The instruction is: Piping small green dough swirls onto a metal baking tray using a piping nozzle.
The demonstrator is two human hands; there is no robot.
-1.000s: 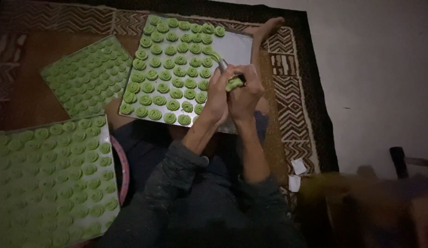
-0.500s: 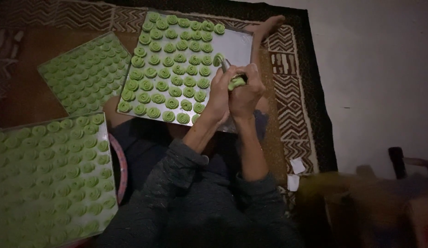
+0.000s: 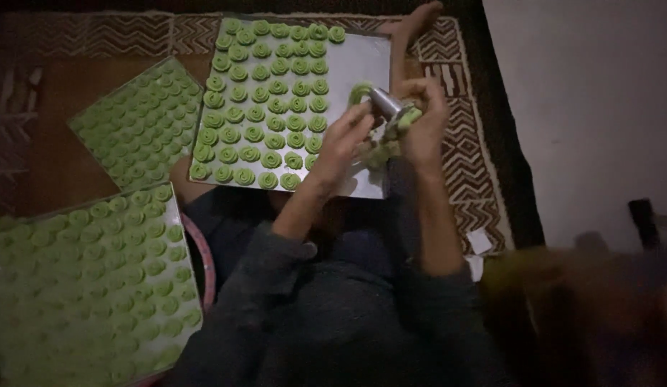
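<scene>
Three trays: metal sheets carrying rows of green dough rosettes (image 3: 265, 100).
Centre tray (image 3: 362, 61): upper middle of the frame, its right part bare metal, its left part filled with rosettes.
Piping bag (image 3: 398, 125): right of centre, green dough inside, its metal nozzle (image 3: 382, 102) over the bare metal.
Right hand (image 3: 426, 125): closed around the bag.
Left hand (image 3: 344, 140): fingers curled beside the nozzle; whether they grip it cannot be told.
Second tray (image 3: 136, 122): upper left, full.
Third tray (image 3: 83, 287): lower left, full.
Rug (image 3: 484, 158): patterned, under the trays.
</scene>
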